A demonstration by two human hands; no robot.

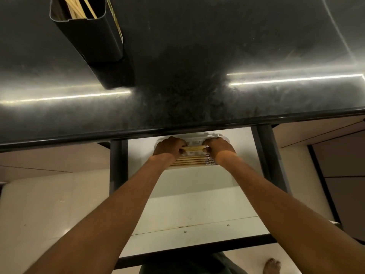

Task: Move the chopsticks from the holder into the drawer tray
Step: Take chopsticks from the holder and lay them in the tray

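Wooden chopsticks [194, 148] are gripped at each end by curled fingers of the left hand [169, 147] and right hand [219, 148], level over the drawer tray [199, 135], probably for laying parallel beside the row [189, 162] already there; others stand in the holder [88, 42].

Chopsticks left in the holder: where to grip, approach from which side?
Pinch the chopsticks near their upper ends, coming from above. The tall holder walls in their shafts on all sides; only its top is open. They lean bunched, so several should lift together.
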